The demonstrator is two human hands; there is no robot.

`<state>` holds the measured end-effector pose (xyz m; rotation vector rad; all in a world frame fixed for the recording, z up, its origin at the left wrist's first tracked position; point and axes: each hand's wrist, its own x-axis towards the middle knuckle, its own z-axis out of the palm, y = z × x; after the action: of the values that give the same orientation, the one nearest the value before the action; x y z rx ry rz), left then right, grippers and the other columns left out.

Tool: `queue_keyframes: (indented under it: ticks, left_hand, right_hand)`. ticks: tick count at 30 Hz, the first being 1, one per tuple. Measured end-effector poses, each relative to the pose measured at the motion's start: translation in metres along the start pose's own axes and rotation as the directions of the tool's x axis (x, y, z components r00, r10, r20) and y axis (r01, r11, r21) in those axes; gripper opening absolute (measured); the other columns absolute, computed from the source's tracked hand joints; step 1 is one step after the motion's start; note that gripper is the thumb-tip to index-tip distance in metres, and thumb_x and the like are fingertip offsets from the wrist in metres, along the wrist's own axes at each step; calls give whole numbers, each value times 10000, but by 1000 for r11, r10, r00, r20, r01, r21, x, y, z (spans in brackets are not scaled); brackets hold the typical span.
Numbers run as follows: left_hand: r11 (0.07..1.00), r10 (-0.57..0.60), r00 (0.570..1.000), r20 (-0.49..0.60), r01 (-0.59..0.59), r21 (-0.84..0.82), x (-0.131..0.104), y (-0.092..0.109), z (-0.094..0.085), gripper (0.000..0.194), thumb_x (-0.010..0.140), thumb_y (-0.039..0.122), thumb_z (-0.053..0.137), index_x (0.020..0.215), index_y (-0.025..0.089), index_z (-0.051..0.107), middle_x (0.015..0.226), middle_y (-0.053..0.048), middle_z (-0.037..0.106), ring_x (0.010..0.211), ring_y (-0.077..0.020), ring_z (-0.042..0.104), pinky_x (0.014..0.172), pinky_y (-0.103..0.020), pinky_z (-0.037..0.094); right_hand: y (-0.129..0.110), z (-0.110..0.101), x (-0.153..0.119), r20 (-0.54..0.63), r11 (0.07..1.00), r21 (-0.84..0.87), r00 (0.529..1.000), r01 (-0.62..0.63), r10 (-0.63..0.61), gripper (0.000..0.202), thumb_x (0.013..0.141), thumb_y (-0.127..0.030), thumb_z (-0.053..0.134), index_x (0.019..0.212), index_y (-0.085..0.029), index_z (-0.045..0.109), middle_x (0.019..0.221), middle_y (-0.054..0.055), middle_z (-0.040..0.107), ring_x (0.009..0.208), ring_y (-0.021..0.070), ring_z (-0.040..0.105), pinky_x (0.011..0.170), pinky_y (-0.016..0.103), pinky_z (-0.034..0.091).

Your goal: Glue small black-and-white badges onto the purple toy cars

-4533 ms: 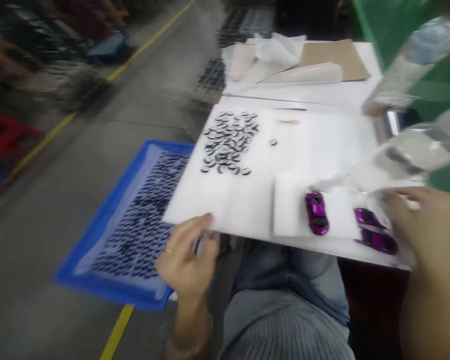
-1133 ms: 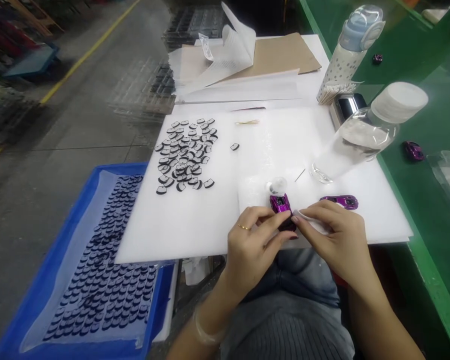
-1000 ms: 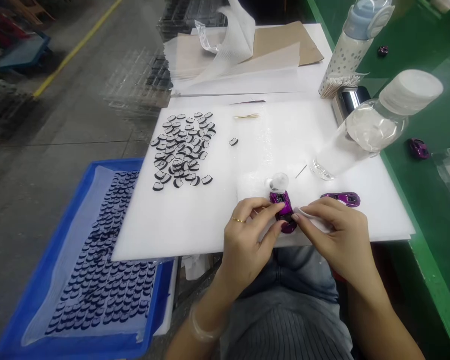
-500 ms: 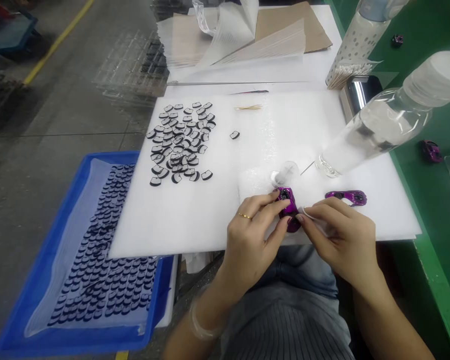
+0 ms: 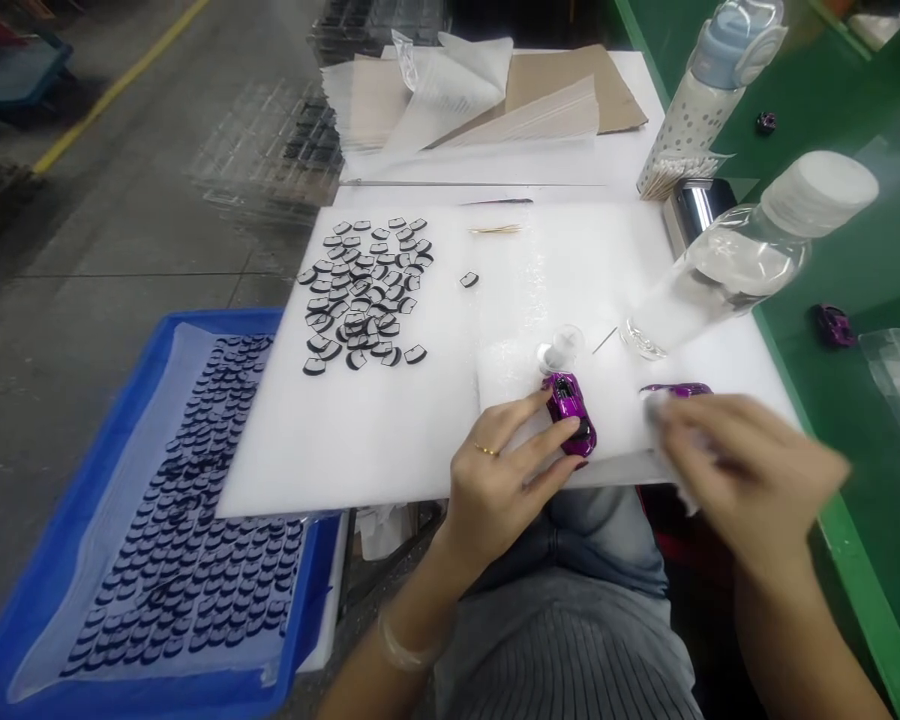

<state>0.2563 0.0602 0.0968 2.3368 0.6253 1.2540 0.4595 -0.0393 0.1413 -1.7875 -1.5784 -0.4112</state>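
Observation:
My left hand point(image 5: 495, 485) grips a small purple toy car point(image 5: 569, 405) by its sides, near the front edge of the white board point(image 5: 390, 430). Smeared by motion, my right hand point(image 5: 757, 470) is to the right of that car, pinching a crumpled white wiping cloth point(image 5: 688, 497) whose outline is blurred. Just beyond the fingers of the right hand lies a second purple toy car point(image 5: 682, 388), partly covered. A small clear cup point(image 5: 564, 347) stands directly behind the held car, with a thin needle-like rod point(image 5: 604, 341) beside it.
Many small black-edged pieces point(image 5: 367, 290) lie on the board's left, with one piece point(image 5: 469, 280) apart. Thin sticks point(image 5: 495, 229) lie behind. A clear bottle point(image 5: 720, 270) and dotted bottle point(image 5: 686, 120) stand at right. A blue tray point(image 5: 150, 370) of dark pieces sits lower left.
My right hand has moved away from the held car to the right, taking the white cloth with it. My left hand keeps its hold on the car. The view has shifted slightly.

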Motion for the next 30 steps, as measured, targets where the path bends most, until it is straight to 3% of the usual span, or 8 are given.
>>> queue_keyframes:
  ticks: [4,7,12,15,17,22,26,30]
  left_hand:
    - [995,89,995,-38,-86,58,-7,-6,5,412,896,325,795,1274,210,674,1218,-131,726,1089,-270,731,877,-405,652]
    - [991,101,994,-44,-97,88,-11,-7,8,647,885,445,790,1436,194,561,1184,-141,730,1076,-274,725,907,-391,633]
    - [987,69,996,-51,-61,149,-17,-9,9,590,948,240,710,1498,190,501,1204,-142,720,1107,-276,707,970,-389,587]
    - [976,123,992,-39,-114,187,-17,-10,9,553,891,294,799,1398,207,598,1126,-116,740,1071,-286,716,953,-400,592]
    - [969,151,988,-39,-140,204,-16,-10,10,443,863,271,828,1273,212,669,1071,-95,749,1048,-285,724,934,-401,598]
    - [965,163,986,-41,-150,214,-13,-8,11,305,869,257,821,1142,185,706,1049,-92,751,1017,-276,729,890,-396,607]
    - [955,203,978,-44,-187,231,-13,-9,11,302,852,214,835,1118,133,717,1040,-112,747,1010,-274,724,895,-391,606]
    - [953,210,977,-34,-197,229,-15,-9,10,298,862,196,822,1133,133,712,1049,-117,744,1026,-278,718,905,-399,612]
  right_hand:
    - [31,-7,11,-128,948,-286,986,-142,109,191,869,-305,767,1008,-175,753,973,146,766,868,330,710,684,414,519]
    - [-5,13,8,-65,964,-211,986,-163,153,270,933,-378,665,1076,-151,698,932,141,747,840,305,696,737,431,535]
    - [-64,45,-2,102,993,11,988,-114,113,312,938,-277,590,1217,-143,626,950,119,753,810,271,694,707,405,549]
    - [-15,21,-20,6,949,-65,951,-308,309,358,918,-309,632,1259,-202,626,1062,101,758,856,257,704,764,400,567]
    - [40,-13,-42,-177,818,-262,858,-513,482,392,874,-386,684,1231,-230,642,1063,80,754,823,258,699,768,415,562]
    - [152,-82,-93,-298,595,-408,717,-692,630,246,736,-387,848,747,-233,656,588,31,582,556,211,518,611,394,482]
    - [206,-68,-74,-263,516,-427,648,-742,715,297,968,-426,682,1091,-155,681,1056,69,692,958,206,672,890,420,575]
    - [244,-41,-33,-231,533,-373,632,-760,740,337,1004,-389,648,1256,-167,642,1274,105,652,1106,234,663,955,455,582]
